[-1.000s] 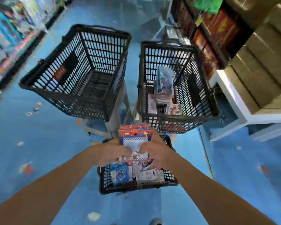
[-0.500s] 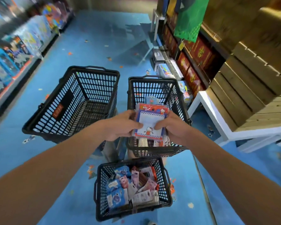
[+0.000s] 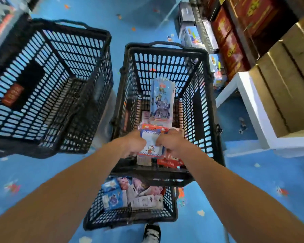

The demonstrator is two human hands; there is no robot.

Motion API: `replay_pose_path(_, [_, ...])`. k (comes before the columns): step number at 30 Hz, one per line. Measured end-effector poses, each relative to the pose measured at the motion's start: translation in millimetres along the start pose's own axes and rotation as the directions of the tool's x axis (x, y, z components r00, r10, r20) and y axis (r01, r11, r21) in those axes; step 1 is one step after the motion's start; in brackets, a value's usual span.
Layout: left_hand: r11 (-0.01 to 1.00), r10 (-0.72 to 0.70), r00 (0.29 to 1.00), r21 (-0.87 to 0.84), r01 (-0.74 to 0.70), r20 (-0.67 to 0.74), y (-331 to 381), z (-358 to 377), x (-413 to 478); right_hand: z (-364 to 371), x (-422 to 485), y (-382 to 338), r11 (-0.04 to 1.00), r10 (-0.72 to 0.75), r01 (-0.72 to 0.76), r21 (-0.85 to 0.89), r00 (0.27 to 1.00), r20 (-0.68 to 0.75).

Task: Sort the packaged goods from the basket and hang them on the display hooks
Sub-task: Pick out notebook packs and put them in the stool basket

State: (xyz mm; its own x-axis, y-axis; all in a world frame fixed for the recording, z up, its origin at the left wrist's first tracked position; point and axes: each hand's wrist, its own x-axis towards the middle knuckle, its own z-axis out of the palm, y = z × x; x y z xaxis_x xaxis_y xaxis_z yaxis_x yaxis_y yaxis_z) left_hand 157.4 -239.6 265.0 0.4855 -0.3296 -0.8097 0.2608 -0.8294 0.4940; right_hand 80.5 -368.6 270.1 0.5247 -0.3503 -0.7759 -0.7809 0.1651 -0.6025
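Both hands hold a stack of red-topped notepad packages [image 3: 151,141] with a white cartoon-cat front, inside the near end of the middle black basket [image 3: 165,50]. My left hand [image 3: 132,143] grips the stack's left edge and my right hand [image 3: 172,142] its right edge. In that basket a tall blue package [image 3: 161,100] leans upright behind the stack, with more flat packs lying on the bottom. A small black basket [image 3: 130,216] on the floor below my arms holds several mixed packages. No display hooks are in view.
A large black basket [image 3: 47,88] with nothing in it stands to the left on a grey stool. Wooden crates [image 3: 286,81] on a white shelf and red boxes [image 3: 232,42] line the right. My shoe [image 3: 152,233] shows on the blue floor.
Both hands carried the stack up from the small floor basket, forward, then down into the middle basket. The camera tilted up and back down.
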Motion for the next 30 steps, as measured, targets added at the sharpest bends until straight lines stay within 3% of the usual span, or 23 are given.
replay_pose_path(3, [0.997,-0.052,0.999,0.059,0.052,-0.007,-6.0,8.3,35.0,7.8,34.7,9.1,0.996,0.050,-0.047,-0.082,0.998,0.026])
replay_pose_path(7, [0.988,-0.066,0.987,0.131,0.085,-0.146,-0.8,19.8,47.6,13.6,59.9,13.2,0.979,0.121,-0.111,-0.169,0.991,0.054])
replay_pose_path(11, [0.980,-0.130,0.983,0.131,0.148,-0.131,-10.9,28.8,66.7,16.7,80.6,22.8,0.946,0.137,-0.111,-0.305,0.989,0.063])
replay_pose_path(16, [0.971,-0.206,0.973,0.103,0.216,-0.103,-28.2,35.1,89.4,22.7,95.9,31.0,0.883,0.093,-0.073,-0.463,0.995,0.020])
replay_pose_path(25, [0.889,-0.138,0.965,0.401,0.221,-0.225,-14.5,35.8,76.1,19.9,86.7,30.4,0.747,-0.031,0.014,-0.665,0.999,-0.013])
replay_pose_path(30, [0.890,-0.113,0.972,0.414,0.192,-0.208,-0.2,33.6,59.9,12.1,69.9,22.5,0.722,-0.044,0.025,-0.692,0.999,-0.010])
